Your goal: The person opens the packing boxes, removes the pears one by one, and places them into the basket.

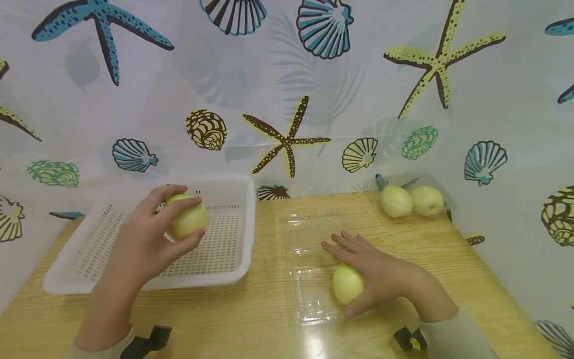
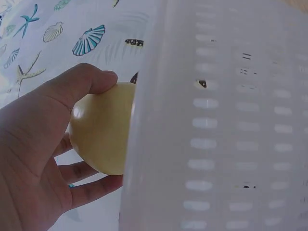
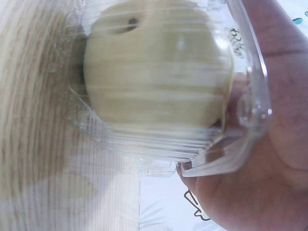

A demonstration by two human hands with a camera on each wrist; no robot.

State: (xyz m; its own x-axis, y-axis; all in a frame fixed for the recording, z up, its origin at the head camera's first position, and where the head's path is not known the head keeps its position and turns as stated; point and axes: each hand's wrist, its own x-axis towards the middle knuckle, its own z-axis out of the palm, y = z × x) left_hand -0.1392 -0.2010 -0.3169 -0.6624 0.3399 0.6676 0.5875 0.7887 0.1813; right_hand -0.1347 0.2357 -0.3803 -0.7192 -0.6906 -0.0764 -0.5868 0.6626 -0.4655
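My left hand (image 1: 150,227) grips a yellow apple (image 1: 190,219) over the white plastic basket (image 1: 245,234). Thumb and fingers sit on opposite sides of it; in the left wrist view the basket's slotted wall (image 2: 163,144) hides part of this apple (image 2: 102,127). At the right, my right hand (image 1: 381,274) reaches over a clear plastic clamshell box (image 1: 309,294) and holds a second yellow apple (image 1: 347,284) there, thumb at the near side, fingers across the far side. In the right wrist view that apple (image 3: 154,72) shows through the box's ribbed clear wall.
Two more yellow apples (image 1: 396,201) lie in a clear box or wrap at the back right of the wooden table (image 1: 269,319). The clamshell's other half (image 1: 314,229) lies flat behind. A shell-and-starfish curtain (image 1: 278,80) hangs along the back and right sides.
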